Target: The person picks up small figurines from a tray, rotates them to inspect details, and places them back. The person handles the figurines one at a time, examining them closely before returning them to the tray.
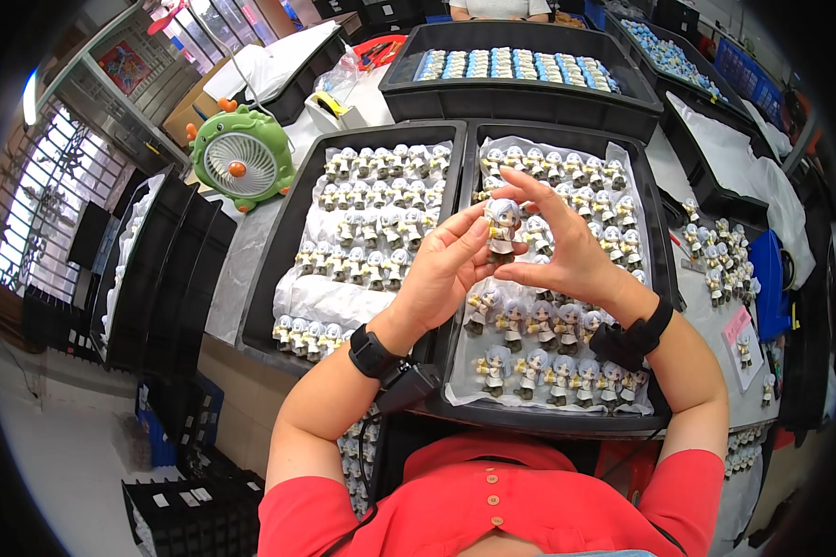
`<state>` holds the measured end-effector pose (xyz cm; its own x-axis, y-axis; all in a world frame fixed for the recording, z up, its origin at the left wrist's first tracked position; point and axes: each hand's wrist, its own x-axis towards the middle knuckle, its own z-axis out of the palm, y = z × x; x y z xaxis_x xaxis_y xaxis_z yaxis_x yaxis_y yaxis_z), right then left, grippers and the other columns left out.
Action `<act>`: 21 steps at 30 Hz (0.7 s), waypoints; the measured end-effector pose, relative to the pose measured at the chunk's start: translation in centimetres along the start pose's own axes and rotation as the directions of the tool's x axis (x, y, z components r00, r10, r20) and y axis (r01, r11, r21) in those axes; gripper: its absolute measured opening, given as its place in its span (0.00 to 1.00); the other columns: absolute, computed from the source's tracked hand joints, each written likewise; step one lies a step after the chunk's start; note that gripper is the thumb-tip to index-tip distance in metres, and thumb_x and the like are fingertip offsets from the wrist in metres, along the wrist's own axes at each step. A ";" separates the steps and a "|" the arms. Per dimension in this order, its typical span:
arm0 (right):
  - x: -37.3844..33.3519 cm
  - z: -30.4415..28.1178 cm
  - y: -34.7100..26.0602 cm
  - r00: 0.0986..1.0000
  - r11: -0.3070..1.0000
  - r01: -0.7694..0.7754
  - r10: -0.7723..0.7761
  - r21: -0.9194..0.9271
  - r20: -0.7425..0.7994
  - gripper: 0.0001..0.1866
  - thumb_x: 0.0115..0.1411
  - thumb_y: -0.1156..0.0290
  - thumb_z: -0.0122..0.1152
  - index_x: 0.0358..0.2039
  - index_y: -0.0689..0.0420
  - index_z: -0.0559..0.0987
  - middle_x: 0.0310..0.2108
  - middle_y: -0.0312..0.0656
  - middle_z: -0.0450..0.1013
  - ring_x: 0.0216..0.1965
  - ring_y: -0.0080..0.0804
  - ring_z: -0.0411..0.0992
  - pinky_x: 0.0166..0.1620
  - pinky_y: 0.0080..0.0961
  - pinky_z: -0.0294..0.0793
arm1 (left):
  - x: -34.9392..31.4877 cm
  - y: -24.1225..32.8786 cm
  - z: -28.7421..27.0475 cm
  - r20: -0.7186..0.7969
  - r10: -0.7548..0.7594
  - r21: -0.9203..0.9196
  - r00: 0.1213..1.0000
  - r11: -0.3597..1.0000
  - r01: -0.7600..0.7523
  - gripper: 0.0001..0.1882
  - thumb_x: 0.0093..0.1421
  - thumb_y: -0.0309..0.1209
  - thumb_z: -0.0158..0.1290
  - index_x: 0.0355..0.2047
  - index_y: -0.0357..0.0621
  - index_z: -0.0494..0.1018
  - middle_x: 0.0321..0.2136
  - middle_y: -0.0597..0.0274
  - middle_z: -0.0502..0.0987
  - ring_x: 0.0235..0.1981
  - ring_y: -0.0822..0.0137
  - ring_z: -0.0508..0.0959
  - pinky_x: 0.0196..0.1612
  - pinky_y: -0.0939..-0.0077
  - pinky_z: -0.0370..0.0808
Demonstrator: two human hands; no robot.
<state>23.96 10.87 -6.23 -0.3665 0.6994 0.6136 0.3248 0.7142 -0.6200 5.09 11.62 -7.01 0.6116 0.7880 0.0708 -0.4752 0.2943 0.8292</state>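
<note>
A small chibi figurine [503, 230] with pale grey hair and a white-and-gold outfit is held upright by my left hand [448, 265], its thumb against the figurine's side and fingers behind it. My right hand [567, 246] curves around the same figurine from the right. Its fingers are apart, with fingertips by the head and the thumb by the feet; whether they touch is hard to tell. Below and behind my hands, rows of matching figurines [559, 379] lie on white lining in the right black tray [659, 278]. More rows fill the left black tray [260, 292].
A green animal-shaped fan [239, 160] stands at the left, near stacked black trays [153, 278]. Behind is a black tray [520, 97] of blue-and-white pieces. Loose figurines [724, 260] and a blue bin [768, 265] are at the right. Another person [500, 9] sits at the far side.
</note>
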 end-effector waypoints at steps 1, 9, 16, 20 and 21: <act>0.0 0.1 0.1 1.000 1.000 0.015 -0.015 -0.003 0.005 0.48 0.39 0.67 0.73 0.61 0.51 0.58 0.48 0.42 0.69 0.51 0.39 0.66 0.54 0.34 0.64 | 0.0 0.0 -0.1 -0.002 -0.001 -0.003 1.000 1.000 0.001 0.24 0.66 0.35 0.42 0.59 0.39 0.55 0.51 0.53 0.68 0.50 0.56 0.72 0.52 0.66 0.71; 0.0 0.4 0.2 0.999 0.999 0.042 -0.043 -0.025 -0.008 0.48 0.39 0.67 0.74 0.60 0.52 0.58 0.49 0.43 0.69 0.50 0.40 0.67 0.53 0.34 0.65 | 0.0 0.2 -0.1 0.003 -0.020 0.002 1.000 1.000 0.020 0.23 0.65 0.34 0.43 0.58 0.40 0.56 0.51 0.53 0.68 0.51 0.56 0.72 0.52 0.66 0.71; 0.0 0.4 0.3 0.999 0.999 0.028 -0.027 -0.031 0.017 0.45 0.41 0.67 0.73 0.59 0.54 0.61 0.49 0.45 0.67 0.50 0.39 0.67 0.51 0.32 0.67 | 0.0 0.1 -0.1 -0.006 -0.019 -0.018 1.000 1.000 0.019 0.23 0.65 0.34 0.43 0.58 0.39 0.56 0.50 0.54 0.69 0.50 0.56 0.73 0.50 0.66 0.72; -0.1 0.8 0.8 0.997 0.996 0.065 -0.063 -0.055 0.040 0.41 0.41 0.67 0.72 0.56 0.55 0.64 0.47 0.47 0.67 0.46 0.40 0.68 0.48 0.32 0.69 | 0.1 -0.3 -0.7 -0.048 -0.077 -0.023 0.996 0.997 0.076 0.22 0.63 0.35 0.48 0.55 0.43 0.60 0.46 0.60 0.72 0.46 0.61 0.75 0.47 0.69 0.74; -0.1 0.9 0.9 0.997 0.997 0.066 -0.064 -0.050 0.040 0.40 0.42 0.67 0.72 0.56 0.56 0.64 0.47 0.47 0.67 0.45 0.40 0.68 0.47 0.31 0.69 | 0.1 -0.3 -0.7 -0.053 -0.078 -0.012 0.996 0.997 0.078 0.21 0.63 0.35 0.48 0.54 0.43 0.60 0.46 0.60 0.72 0.45 0.62 0.76 0.47 0.70 0.74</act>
<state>23.52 11.40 -7.25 -0.4208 0.6506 0.6322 0.3428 0.7593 -0.5532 4.86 12.03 -7.63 0.6123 0.7902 -0.0239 -0.4338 0.3611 0.8255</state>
